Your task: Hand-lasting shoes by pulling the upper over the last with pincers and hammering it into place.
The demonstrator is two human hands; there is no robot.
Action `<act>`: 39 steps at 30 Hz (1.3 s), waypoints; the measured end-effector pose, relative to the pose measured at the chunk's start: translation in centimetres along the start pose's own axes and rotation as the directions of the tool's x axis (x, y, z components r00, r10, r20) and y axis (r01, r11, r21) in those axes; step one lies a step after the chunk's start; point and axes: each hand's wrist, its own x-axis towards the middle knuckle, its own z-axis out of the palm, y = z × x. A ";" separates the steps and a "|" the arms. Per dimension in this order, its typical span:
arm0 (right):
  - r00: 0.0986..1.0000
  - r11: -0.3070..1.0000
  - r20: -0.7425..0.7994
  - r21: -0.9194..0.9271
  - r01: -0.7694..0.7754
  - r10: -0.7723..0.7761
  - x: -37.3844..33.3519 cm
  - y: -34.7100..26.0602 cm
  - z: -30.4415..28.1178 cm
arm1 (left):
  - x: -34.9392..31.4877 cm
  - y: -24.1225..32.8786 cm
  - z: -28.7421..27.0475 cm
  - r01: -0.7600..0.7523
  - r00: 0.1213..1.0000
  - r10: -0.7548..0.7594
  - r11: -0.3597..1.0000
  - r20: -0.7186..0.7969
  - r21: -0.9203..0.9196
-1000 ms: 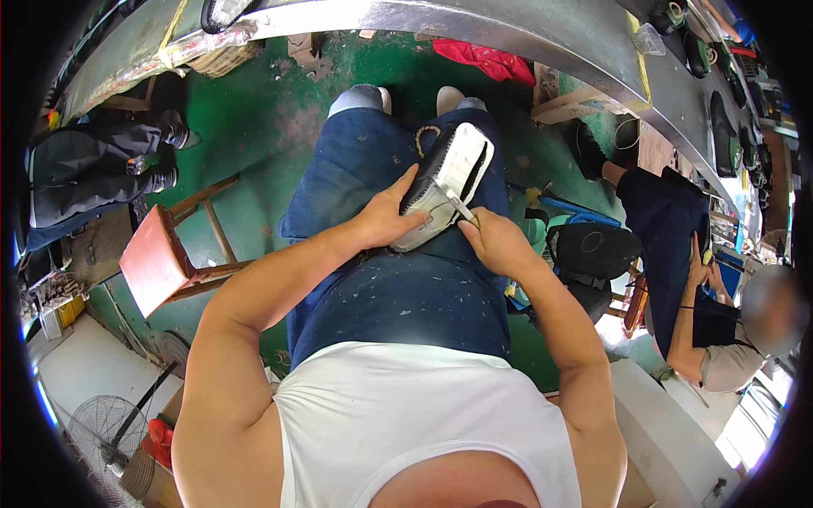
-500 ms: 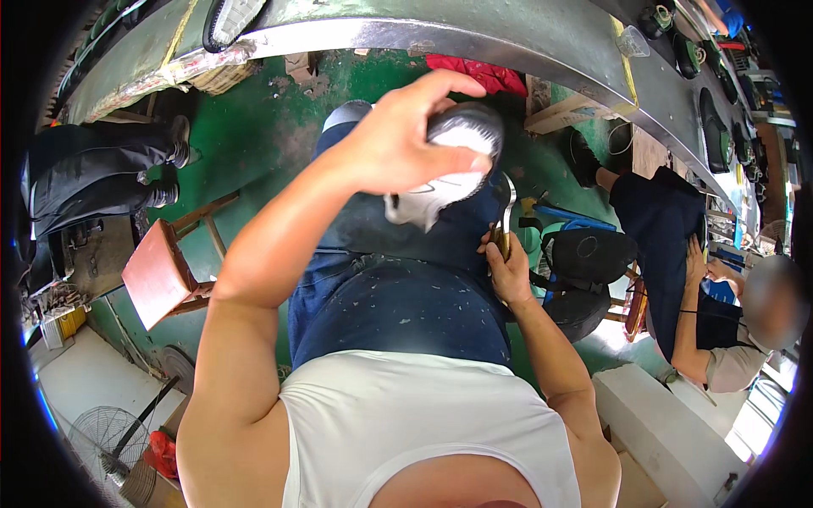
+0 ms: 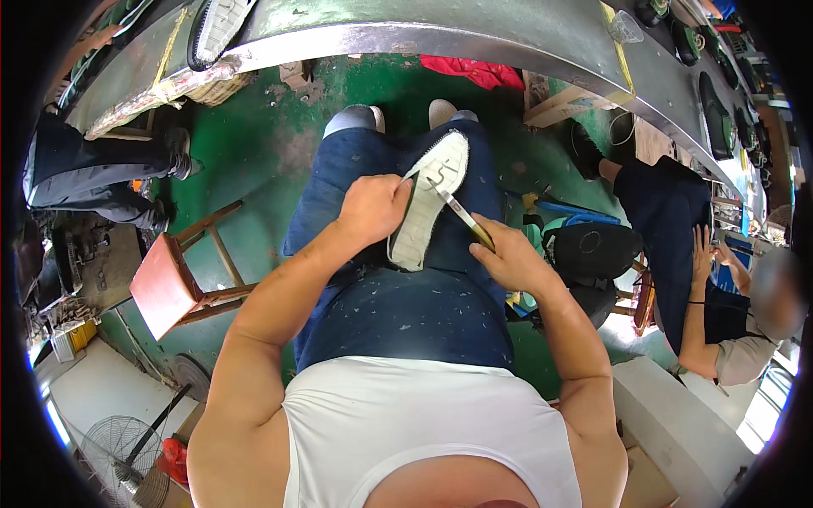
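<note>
shoe (image 3: 428, 203): lies sole up across the seated person's lap, white tread facing the camera, toe toward the knees, resting on blue paint-flecked trousers (image 3: 398, 305).
left hand (image 3: 373, 207): curled over the shoe's left edge, fingers closed on it, holding it against the thigh.
right hand (image 3: 508, 258): closed around a thin brush (image 3: 461, 216) with a yellowish handle; its tip touches the sole near the forefoot.
surroundings: green floor (image 3: 254, 152); red-topped wooden stool (image 3: 169, 284) to the left, well apart from the legs; long metal bench edge (image 3: 474, 38) curving across the top, a second shoe sole (image 3: 216, 25) lying on it; red cloth (image 3: 474, 72) beneath the bench; black round seat (image 3: 597, 250) just right of the thigh; another person's arm (image 3: 699, 313) farther right; fan (image 3: 110, 444) at lower left. nothing covers the sole apart from the two hands.
</note>
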 end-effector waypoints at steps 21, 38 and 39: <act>0.894 0.714 0.257 0.538 -0.449 0.368 3.0 -1.5 3.2 | 1.9 -1.5 4.3 0.376 0.927 -0.107 0.255 0.360 -0.891; 0.874 0.610 0.293 0.629 -0.481 0.387 0.5 1.9 -1.0 | 2.5 3.5 0.0 -0.108 0.932 0.074 0.991 0.354 0.077; 0.921 0.696 0.183 0.609 -0.381 0.344 1.4 1.6 -1.1 | 2.3 3.1 0.7 -0.109 0.934 0.076 0.991 0.349 0.077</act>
